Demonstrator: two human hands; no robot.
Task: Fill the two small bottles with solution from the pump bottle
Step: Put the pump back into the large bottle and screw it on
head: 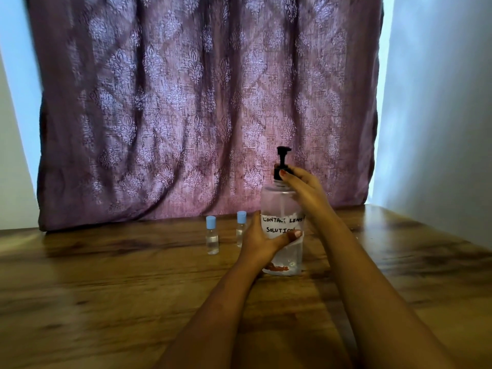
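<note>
Head view, pump bottle (279, 206) upright, left hand (259, 243) grip round its body, right hand (303, 185) pinching its neck

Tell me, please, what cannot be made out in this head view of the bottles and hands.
- Label on the pump bottle: the end of its wording is covered by the thumb of the left hand.
- Pump collar: the right hand grips it and hides most of it.
- Right small bottle: its lower side is behind the left hand.
- Left small bottle: the fill level is too small and blurred to read.
</note>
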